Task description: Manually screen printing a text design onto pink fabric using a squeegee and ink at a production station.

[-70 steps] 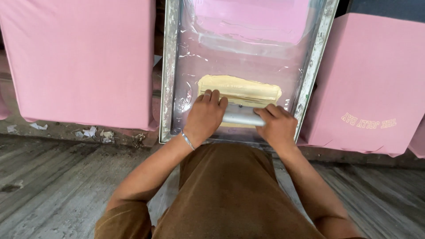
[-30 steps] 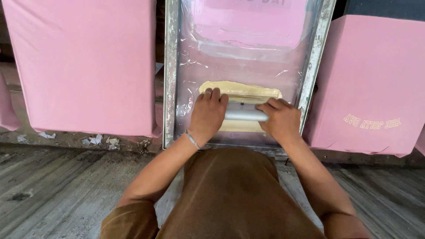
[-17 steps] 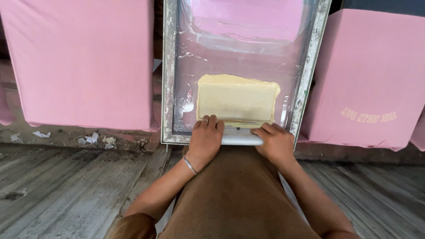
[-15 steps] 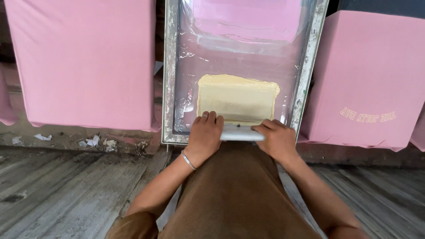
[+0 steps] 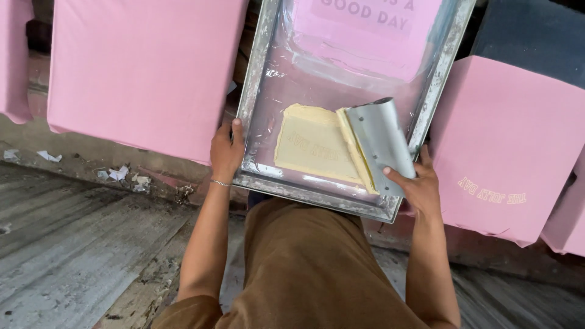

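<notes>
A metal-framed printing screen lies tilted in front of me, over a pink garment seen through the mesh. A patch of cream ink covers its near part. My left hand grips the frame's near left corner. My right hand holds a grey metal squeegee turned lengthwise along the right edge of the ink, its blade coated with cream ink.
Pink garments lie on boards to the left and right; the right one bears cream lettering. A dark board shows at the top right. Grey wooden floor planks with paper scraps lie below.
Both hands drew the squeegee toward me, spreading the ink. Now the left hand has gone to the frame's corner, the right alone holds the squeegee, turned sideways, and the screen sits tilted.
</notes>
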